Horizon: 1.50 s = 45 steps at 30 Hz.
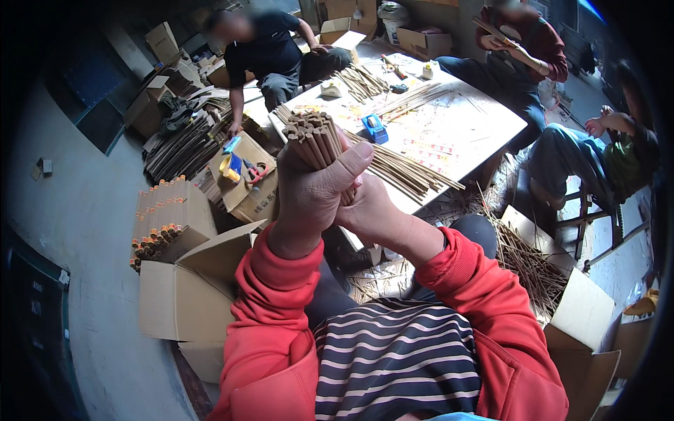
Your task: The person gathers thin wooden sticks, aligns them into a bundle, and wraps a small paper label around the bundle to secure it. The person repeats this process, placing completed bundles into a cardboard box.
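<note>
A bundle of brown sticks [314,137] stands upright in front of me, ends toward the camera. My left hand [314,193] wraps around it, thumb across the front. My right hand [371,210] grips the lower part of the same bundle from the right, partly hidden behind the left hand. Both arms wear red sleeves over a striped top.
A white table [456,133] ahead holds loose sticks [404,172], a blue tape dispenser [375,128] and more stick piles. Open cardboard boxes [184,298] stand to my left; a box of sticks [554,295] to my right. Three other people sit around the table.
</note>
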Tool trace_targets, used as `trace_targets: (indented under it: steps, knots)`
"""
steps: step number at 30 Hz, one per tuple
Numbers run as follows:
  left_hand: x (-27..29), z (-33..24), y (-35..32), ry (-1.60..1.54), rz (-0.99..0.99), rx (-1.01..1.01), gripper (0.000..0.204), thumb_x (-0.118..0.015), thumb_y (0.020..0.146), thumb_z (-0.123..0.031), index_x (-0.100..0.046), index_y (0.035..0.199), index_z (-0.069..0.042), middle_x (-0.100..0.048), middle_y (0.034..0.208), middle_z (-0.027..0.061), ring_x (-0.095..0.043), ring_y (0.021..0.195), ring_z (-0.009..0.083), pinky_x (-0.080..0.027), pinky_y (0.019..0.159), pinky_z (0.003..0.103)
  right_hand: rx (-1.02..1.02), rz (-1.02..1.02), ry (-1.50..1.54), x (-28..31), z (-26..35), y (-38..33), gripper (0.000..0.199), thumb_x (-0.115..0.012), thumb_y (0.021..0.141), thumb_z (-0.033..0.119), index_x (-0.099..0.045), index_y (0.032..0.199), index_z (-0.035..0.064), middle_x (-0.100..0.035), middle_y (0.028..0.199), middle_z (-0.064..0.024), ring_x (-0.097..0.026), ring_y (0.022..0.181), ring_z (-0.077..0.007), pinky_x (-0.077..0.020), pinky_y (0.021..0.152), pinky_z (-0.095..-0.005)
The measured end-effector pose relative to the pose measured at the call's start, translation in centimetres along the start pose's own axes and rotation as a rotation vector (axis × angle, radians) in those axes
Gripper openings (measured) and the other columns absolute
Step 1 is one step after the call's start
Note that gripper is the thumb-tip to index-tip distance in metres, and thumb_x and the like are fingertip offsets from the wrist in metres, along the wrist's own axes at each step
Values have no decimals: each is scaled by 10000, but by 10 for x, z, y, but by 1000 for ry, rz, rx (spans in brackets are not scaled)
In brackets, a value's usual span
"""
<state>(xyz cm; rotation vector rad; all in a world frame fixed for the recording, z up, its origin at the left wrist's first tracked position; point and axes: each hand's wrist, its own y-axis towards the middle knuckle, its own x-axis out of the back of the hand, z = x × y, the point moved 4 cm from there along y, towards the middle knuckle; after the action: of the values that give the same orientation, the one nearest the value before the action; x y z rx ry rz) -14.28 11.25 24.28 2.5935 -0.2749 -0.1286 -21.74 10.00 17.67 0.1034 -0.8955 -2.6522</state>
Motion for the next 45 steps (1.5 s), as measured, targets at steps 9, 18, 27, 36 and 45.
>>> trace_targets:
  steps: [9,18,27,36,45]
  knots:
    - [26,-29,-1,608,156,291,197,-655,756,-42,-532,906,-10,-556,741,10,-499,591,45,-413,528,205,-130,-70,-275,78,-52,-6,226,-623,866,185,-590,1012,16,-583,985,-84,-580,894,-137,-479,769,-253]
    - [38,156,-94,-153,227,1269,137,-644,737,-5,-511,765,8,-508,615,47,-494,456,107,-393,420,217,-565,-226,-838,240,-213,-35,132,-604,826,85,-627,926,1,-656,805,-88,-609,760,-141,-473,699,-284]
    - [35,207,-84,-277,289,1384,107,-634,734,13,-540,782,32,-526,638,55,-485,474,102,-390,442,212,-534,149,-1232,259,-277,8,360,-649,778,190,-586,1111,69,-631,915,-175,-597,908,-327,-464,805,-389]
    - [45,237,-84,-347,312,1415,145,-656,731,-41,-517,714,-4,-512,595,46,-482,455,106,-382,430,230,-780,241,-1075,256,-282,30,263,-702,726,176,-589,911,27,-627,866,-144,-608,833,-270,-473,737,-356]
    - [50,243,-82,-374,313,1408,149,-659,733,-53,-524,695,-2,-510,555,48,-482,449,113,-381,436,233,-686,127,-1047,264,-289,20,188,-672,772,172,-626,886,29,-634,801,-133,-615,759,-240,-479,681,-346]
